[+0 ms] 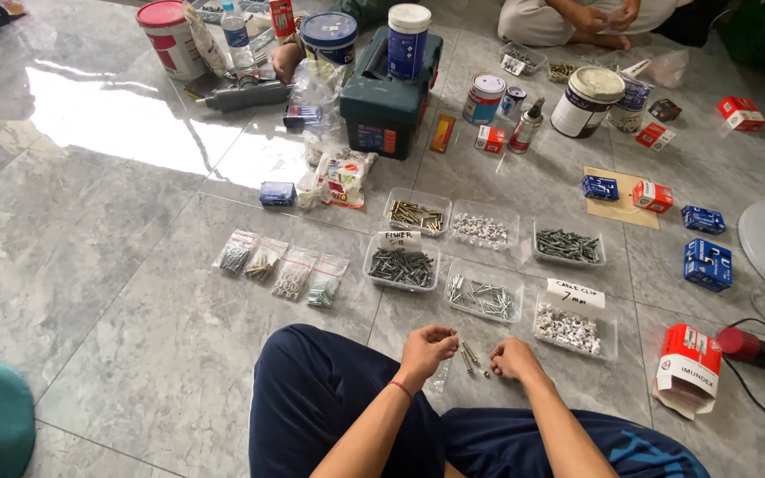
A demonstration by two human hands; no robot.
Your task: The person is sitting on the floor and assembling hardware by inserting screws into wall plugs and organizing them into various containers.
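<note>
Down on the grey tiles: two hands over a little heap of screws

Between the two hands lies a small cluster of screws (470, 356), loose on the grey tile floor (135, 292) just ahead of the person's crossed legs in dark blue trousers (329, 398). The left hand (427, 347) hovers at the left edge of the cluster with its fingers curled in and the tips drawn together; whether they pinch a screw is too small to tell. A red cord circles that wrist. The right hand (513, 358) rests on the floor at the right edge, fingers bent and bunched close, touching or almost touching the nearest screw. A small clear bag (441, 379) lies under the left hand.

Just beyond the hands stand clear plastic trays in rows: one of long silvery screws (483, 296), one of dark screws (401, 266) under a paper label, one of white clips (568, 328) with another label. Farther back sit trays of brass-coloured screws (415, 215), small white pieces (480, 229) and grey plugs (567, 245). To the left lies a row of four small bags (281, 268) of fasteners. Blue boxes (707, 264) and red boxes (689, 360) lie to the right, a dark green tool case (390, 106) and paint tins (586, 102) behind. Another person sits cross-legged at the far edge (577, 22).
</note>
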